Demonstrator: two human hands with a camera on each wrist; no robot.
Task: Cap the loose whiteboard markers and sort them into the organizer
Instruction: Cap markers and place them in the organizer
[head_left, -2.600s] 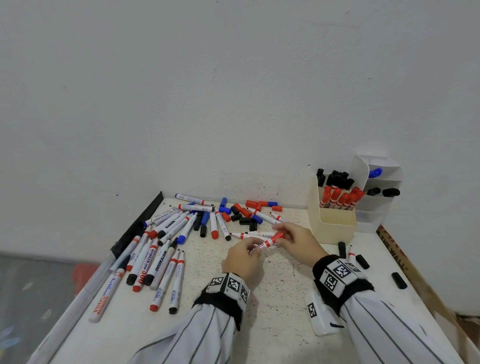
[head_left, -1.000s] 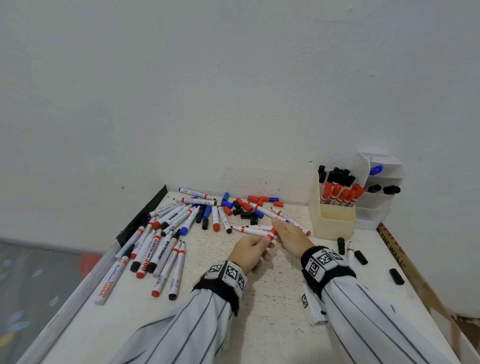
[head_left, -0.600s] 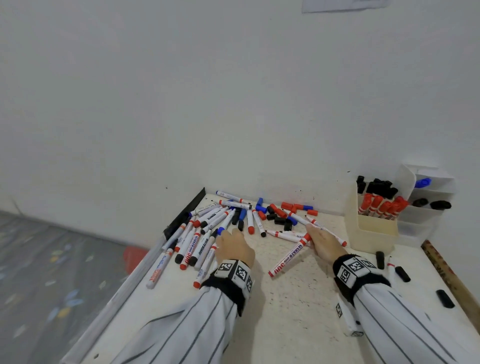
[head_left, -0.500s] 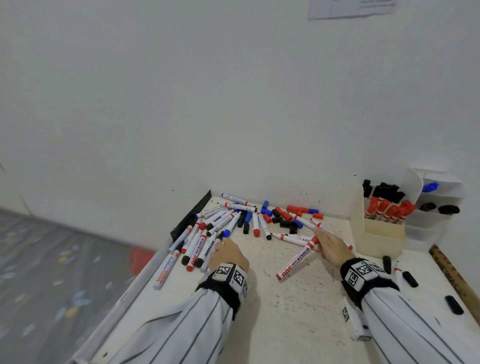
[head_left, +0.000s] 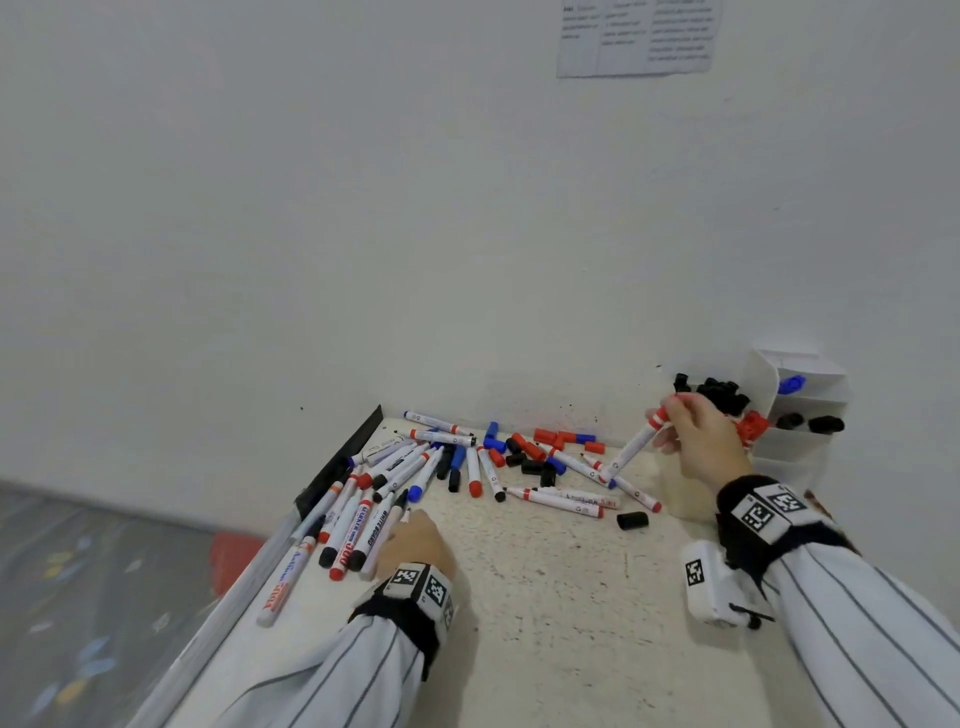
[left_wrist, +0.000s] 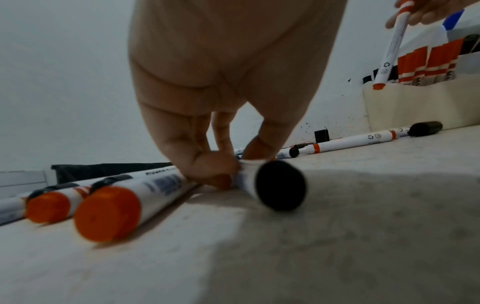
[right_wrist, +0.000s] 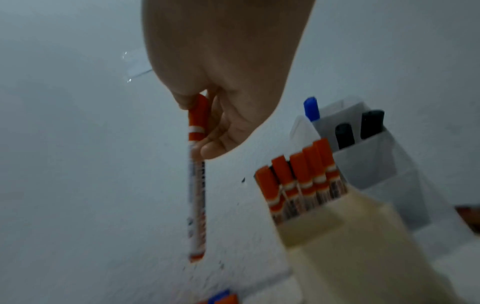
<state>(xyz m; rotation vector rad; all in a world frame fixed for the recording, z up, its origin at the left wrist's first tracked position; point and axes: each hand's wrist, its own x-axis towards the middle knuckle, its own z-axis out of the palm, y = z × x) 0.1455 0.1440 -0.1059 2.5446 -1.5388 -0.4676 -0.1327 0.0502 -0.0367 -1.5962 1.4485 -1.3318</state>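
My right hand (head_left: 696, 441) pinches a capped red marker (head_left: 631, 449) by its cap end. The marker hangs tilted in the air just left of the beige organizer box (right_wrist: 358, 246), clear of the table. Several capped red markers (right_wrist: 301, 181) stand in that box. My left hand (head_left: 415, 540) is down on the table at the row of loose markers (head_left: 363, 509). In the left wrist view its thumb and fingers (left_wrist: 207, 170) pinch a white marker with a black end (left_wrist: 270, 185) that lies on the table.
A heap of loose red, blue and black caps (head_left: 540, 452) and uncapped markers lies by the wall. One black cap (head_left: 632, 519) lies alone. A white tiered organizer (head_left: 800, 452) stands behind the beige box. A black strip (head_left: 337, 467) runs along the table's left edge.
My right hand has lifted the red marker off the table and carried it right, up to the organizer. My left hand has let go of it, moved left and pinched a marker in the row.
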